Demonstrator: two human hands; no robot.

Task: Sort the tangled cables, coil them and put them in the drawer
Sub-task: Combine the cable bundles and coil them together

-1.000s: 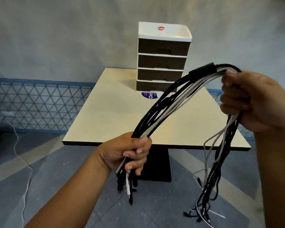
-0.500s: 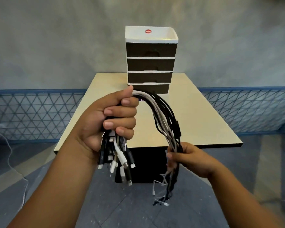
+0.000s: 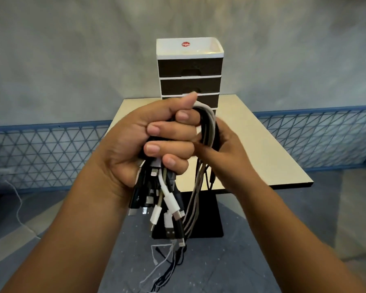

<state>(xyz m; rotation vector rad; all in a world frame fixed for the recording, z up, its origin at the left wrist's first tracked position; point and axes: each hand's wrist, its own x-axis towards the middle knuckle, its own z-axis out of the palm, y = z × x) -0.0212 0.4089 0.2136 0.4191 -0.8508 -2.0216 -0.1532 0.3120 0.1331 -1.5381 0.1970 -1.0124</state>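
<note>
Black and white cables point(image 3: 207, 127) are gathered into one thick bundle, held up in front of the desk point(image 3: 262, 149) and well short of the drawer unit point(image 3: 189, 68) standing at its far end. The left hand point(image 3: 148, 144) is clenched hard round the bundle just above the plug ends, which hang in a bunch below the fist, and its fingers point(image 3: 169, 131) wrap fully round with the thumb up on top. The cables arch over that thumb and drop down the far side, where the right hand point(image 3: 226, 149) closes on the falling strands close beside the left, its grip partly hidden behind the fist (so I cannot tell how tightly it pinches). Loose tails dangle below toward the floor. By my reckoning the sorting is largely done, since the ends look lined up, and coiling has only begun: one fold, no finished loop, no tie. All four drawers look closed, so opening one and stowing the coil are yet to come. Compared with half a second ago, the right hand has come up from low down on the hanging strands to sit right against the left, tightening the arch into a narrow bend; a second ago the hands were far apart with the bundle stretched between them.
</note>
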